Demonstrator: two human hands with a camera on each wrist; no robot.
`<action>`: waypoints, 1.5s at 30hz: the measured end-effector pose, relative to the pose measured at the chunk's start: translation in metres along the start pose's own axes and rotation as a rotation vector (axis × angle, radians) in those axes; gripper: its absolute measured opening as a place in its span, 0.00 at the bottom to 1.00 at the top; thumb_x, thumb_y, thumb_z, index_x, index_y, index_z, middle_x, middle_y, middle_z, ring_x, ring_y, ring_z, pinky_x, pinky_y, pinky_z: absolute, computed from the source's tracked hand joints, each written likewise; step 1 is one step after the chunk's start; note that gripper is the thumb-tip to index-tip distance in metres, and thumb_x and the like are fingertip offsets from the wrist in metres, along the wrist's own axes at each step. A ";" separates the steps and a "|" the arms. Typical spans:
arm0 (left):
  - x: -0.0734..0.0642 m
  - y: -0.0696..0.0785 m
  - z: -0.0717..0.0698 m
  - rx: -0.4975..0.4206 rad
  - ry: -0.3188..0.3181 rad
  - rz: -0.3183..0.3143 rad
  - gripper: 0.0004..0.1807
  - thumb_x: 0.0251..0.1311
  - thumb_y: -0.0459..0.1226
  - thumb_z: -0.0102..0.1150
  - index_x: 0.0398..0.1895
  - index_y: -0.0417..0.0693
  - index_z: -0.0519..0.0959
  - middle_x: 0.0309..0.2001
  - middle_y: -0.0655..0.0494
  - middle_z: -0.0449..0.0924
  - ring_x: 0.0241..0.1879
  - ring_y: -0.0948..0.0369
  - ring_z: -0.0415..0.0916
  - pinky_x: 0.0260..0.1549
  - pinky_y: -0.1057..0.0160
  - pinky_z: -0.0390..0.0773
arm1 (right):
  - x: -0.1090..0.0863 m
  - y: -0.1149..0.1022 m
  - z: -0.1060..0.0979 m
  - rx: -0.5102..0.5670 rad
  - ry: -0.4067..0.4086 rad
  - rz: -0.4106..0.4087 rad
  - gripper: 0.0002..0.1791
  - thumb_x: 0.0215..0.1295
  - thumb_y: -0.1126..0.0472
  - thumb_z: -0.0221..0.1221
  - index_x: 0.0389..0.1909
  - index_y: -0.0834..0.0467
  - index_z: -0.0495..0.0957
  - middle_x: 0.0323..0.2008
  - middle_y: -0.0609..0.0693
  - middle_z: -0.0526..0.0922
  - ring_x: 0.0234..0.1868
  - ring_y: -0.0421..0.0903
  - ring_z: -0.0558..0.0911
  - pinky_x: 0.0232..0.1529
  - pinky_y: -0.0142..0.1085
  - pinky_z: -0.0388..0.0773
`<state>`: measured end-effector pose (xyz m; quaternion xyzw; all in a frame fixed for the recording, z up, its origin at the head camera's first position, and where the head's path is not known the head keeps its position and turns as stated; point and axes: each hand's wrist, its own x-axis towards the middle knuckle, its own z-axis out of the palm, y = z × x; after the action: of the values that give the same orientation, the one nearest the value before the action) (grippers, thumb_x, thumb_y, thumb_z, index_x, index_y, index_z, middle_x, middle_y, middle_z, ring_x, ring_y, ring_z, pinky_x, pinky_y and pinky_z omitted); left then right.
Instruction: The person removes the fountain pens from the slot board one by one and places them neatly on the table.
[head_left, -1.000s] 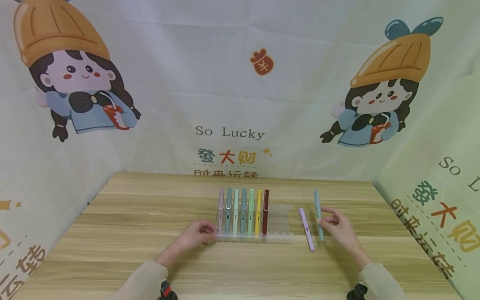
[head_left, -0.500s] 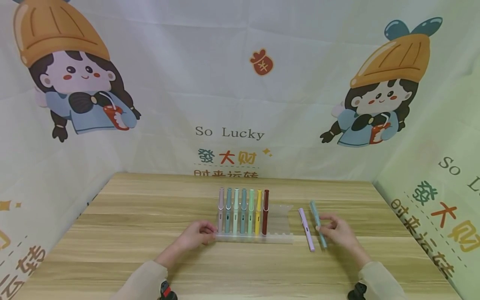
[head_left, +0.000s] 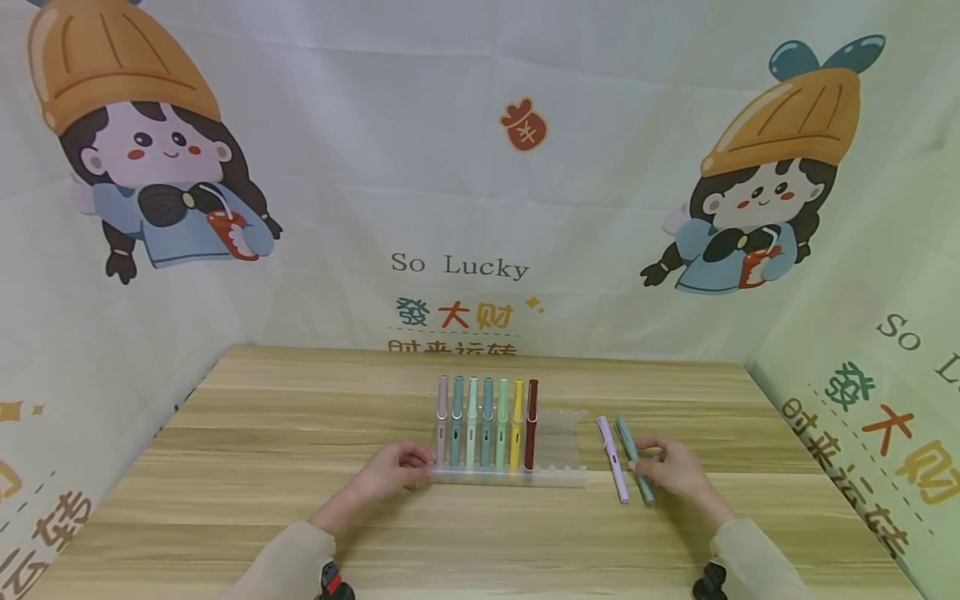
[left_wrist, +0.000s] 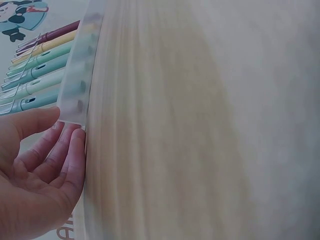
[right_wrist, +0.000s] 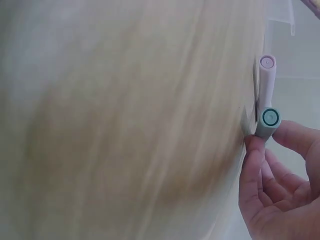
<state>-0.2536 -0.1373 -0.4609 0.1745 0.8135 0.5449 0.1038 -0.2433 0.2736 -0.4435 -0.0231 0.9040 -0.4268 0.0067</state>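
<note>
A pale printed backdrop [head_left: 322, 208] fills the rear and both sides, reading "So Lucky" over "發大财" and "时来运转", that last line partly cut off by the table edge; the right side repeats the lettering, its "So L…" running out of view, and a red pouch print [head_left: 524, 124] carries a character too small to make out. Below is the wood-grain table [head_left: 480, 542], bearing a clear plastic rack [head_left: 558, 477]. The left hand [head_left: 395, 468] grips the rack's left end between thumb and fingers. The right hand [head_left: 671, 468] pinches a blue-green pen [head_left: 626, 437] narrowly, holding it slanted just beside a lilac pen [head_left: 612, 458], right of the rack. In the rack stand seven capped pens [head_left: 488, 425]: mauve, blue, pale mint, blue, green, yellow, dark red. Any marking on their barrels is too small to read.
</note>
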 end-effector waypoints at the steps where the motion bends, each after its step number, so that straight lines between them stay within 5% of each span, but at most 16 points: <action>1: 0.000 0.000 0.000 0.000 0.001 -0.002 0.09 0.52 0.27 0.54 0.37 0.29 0.72 0.29 0.51 0.72 0.30 0.59 0.70 0.28 0.60 0.75 | 0.000 -0.001 0.000 -0.013 -0.001 0.004 0.20 0.51 0.66 0.60 0.44 0.72 0.70 0.19 0.50 0.74 0.20 0.43 0.74 0.22 0.35 0.72; 13: -0.001 0.002 0.000 -0.010 0.009 -0.009 0.10 0.52 0.28 0.54 0.37 0.29 0.72 0.30 0.50 0.72 0.30 0.59 0.70 0.29 0.59 0.75 | 0.005 -0.005 0.004 -0.125 0.013 0.010 0.18 0.49 0.67 0.60 0.42 0.70 0.72 0.17 0.49 0.72 0.17 0.42 0.72 0.19 0.34 0.70; 45: -0.001 0.002 0.000 0.003 0.008 0.009 0.10 0.51 0.28 0.55 0.37 0.28 0.72 0.29 0.50 0.72 0.29 0.59 0.70 0.28 0.59 0.75 | 0.005 -0.006 0.010 -0.028 0.008 0.003 0.17 0.52 0.69 0.58 0.43 0.71 0.71 0.20 0.51 0.74 0.19 0.44 0.75 0.20 0.35 0.73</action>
<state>-0.2522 -0.1372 -0.4594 0.1760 0.8139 0.5450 0.0977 -0.2481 0.2620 -0.4453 -0.0201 0.9099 -0.4144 0.0037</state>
